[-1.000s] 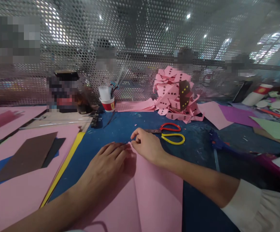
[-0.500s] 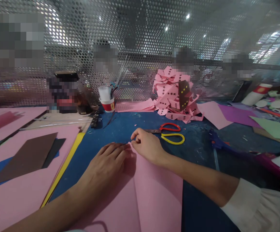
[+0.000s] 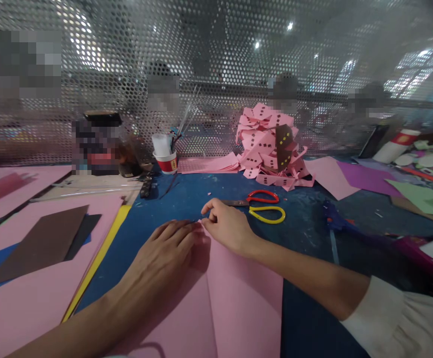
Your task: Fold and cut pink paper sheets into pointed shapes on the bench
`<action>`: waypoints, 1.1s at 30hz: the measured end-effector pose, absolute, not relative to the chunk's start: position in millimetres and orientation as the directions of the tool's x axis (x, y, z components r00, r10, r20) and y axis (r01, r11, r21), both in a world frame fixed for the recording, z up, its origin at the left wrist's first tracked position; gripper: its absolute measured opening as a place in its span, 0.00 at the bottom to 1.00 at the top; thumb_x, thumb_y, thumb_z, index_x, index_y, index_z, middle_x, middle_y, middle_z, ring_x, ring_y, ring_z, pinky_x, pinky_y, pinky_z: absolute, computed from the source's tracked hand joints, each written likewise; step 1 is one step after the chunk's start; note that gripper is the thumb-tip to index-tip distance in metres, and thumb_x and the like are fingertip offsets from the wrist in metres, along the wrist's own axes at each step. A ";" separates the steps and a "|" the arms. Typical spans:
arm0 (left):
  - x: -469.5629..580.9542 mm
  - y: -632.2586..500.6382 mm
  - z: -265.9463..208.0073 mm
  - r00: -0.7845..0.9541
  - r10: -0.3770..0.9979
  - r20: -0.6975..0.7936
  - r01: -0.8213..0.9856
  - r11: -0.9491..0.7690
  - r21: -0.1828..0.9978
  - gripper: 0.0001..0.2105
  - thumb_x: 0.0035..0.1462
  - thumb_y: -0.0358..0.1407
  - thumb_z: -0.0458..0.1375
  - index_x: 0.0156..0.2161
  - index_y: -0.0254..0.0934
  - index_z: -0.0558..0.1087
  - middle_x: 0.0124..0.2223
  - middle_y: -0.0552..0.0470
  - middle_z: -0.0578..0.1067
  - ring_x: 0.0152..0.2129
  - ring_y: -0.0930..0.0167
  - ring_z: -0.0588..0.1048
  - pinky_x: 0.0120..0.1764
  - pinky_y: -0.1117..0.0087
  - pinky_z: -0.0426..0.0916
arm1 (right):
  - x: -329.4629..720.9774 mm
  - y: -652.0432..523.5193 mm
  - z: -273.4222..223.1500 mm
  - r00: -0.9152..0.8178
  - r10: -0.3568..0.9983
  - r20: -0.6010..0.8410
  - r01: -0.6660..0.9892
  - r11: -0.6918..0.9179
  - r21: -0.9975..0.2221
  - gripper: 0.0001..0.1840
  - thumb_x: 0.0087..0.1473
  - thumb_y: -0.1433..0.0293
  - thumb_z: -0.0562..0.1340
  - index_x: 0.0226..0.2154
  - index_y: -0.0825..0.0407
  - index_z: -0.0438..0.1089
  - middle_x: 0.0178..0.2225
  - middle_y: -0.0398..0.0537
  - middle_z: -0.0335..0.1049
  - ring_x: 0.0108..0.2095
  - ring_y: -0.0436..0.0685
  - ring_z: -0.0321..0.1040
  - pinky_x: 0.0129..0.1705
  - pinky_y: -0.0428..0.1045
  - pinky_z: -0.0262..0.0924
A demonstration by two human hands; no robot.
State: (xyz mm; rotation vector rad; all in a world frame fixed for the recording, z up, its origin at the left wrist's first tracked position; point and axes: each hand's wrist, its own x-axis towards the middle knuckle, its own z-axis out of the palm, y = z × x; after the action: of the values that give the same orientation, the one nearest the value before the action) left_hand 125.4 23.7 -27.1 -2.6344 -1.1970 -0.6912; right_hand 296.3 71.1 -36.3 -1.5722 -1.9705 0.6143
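Observation:
A large pink paper sheet (image 3: 246,293) lies before me on the blue table, with a lengthwise crease down its middle. My left hand (image 3: 175,243) rests flat on its far left part, fingers stretched out towards the crease. At the far end of that crease is my right hand (image 3: 226,223), its fingers curled and the thumb against the paper's edge. The fingertips of both hands nearly meet there. Just beyond my right hand lies a pair of scissors (image 3: 265,214) with one red and one yellow handle, its blades partly hidden behind the hand.
On the left are pink sheets (image 3: 26,318) with a brown card (image 3: 41,243) on top. A paper cup (image 3: 166,161) holding tools and a pink paper construction (image 3: 265,144) stand at the back. To the right lie a blue glue gun (image 3: 336,219) and coloured papers (image 3: 369,179).
Both hands stay in almost the same place on the pink paper. The view has shifted very slightly; nothing else has visibly moved.

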 end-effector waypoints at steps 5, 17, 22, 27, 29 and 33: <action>122.7 25.7 -31.3 0.589 0.680 0.438 0.754 -0.657 0.005 0.07 0.63 0.29 0.52 0.41 0.38 0.73 0.47 0.48 0.79 0.45 0.62 0.76 0.53 0.55 0.66 | 297.8 70.4 -36.1 -0.179 0.973 0.146 0.704 0.230 -0.672 0.08 0.56 0.69 0.63 0.41 0.45 0.68 0.26 0.34 0.73 0.29 0.50 0.68 0.30 0.47 0.46; 118.8 27.5 -32.6 0.575 0.669 0.472 0.735 -0.675 0.062 0.06 0.63 0.29 0.53 0.37 0.40 0.72 0.43 0.52 0.79 0.43 0.63 0.76 0.52 0.56 0.65 | 301.4 70.8 -28.2 -0.194 0.978 0.077 0.732 0.197 -0.652 0.01 0.55 0.68 0.64 0.31 0.47 0.73 0.26 0.39 0.73 0.27 0.50 0.66 0.28 0.47 0.48; 119.3 26.8 -26.0 0.490 0.751 0.442 0.765 -0.613 0.195 0.08 0.65 0.35 0.53 0.36 0.40 0.73 0.38 0.50 0.79 0.39 0.64 0.76 0.47 0.60 0.66 | 304.7 69.9 -30.5 -0.211 0.973 0.097 0.615 0.209 -0.761 0.04 0.55 0.70 0.62 0.35 0.47 0.72 0.26 0.38 0.72 0.28 0.50 0.66 0.29 0.46 0.50; 125.8 23.5 -13.5 0.304 0.861 0.409 0.809 -0.460 0.367 0.10 0.66 0.40 0.52 0.39 0.44 0.75 0.44 0.51 0.79 0.43 0.62 0.75 0.46 0.60 0.65 | 307.2 71.4 -34.9 -0.237 0.955 0.181 0.479 0.276 -0.833 0.04 0.57 0.70 0.62 0.37 0.49 0.71 0.29 0.40 0.72 0.31 0.50 0.67 0.33 0.46 0.56; 127.2 22.7 -10.9 0.216 0.906 0.365 0.827 -0.369 0.425 0.11 0.65 0.43 0.52 0.41 0.45 0.75 0.43 0.51 0.79 0.41 0.60 0.75 0.42 0.60 0.66 | 307.4 71.4 -34.8 -0.251 0.946 0.203 0.420 0.295 -0.858 0.05 0.58 0.69 0.61 0.38 0.50 0.71 0.31 0.40 0.72 0.32 0.50 0.68 0.35 0.46 0.58; 121.3 26.8 -12.7 0.041 0.973 0.226 0.795 -0.169 0.582 0.14 0.63 0.48 0.53 0.48 0.45 0.73 0.43 0.50 0.79 0.40 0.58 0.76 0.38 0.61 0.67 | 308.8 69.4 -29.1 -0.252 0.933 0.257 0.335 0.333 -0.881 0.05 0.60 0.68 0.61 0.39 0.50 0.70 0.32 0.41 0.72 0.33 0.50 0.69 0.37 0.46 0.60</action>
State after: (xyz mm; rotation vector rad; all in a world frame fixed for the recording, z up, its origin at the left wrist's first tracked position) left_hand 121.3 26.8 -12.7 -2.4581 -2.1839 -1.0269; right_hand 308.8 69.4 -29.1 -1.1319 -1.7691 0.9084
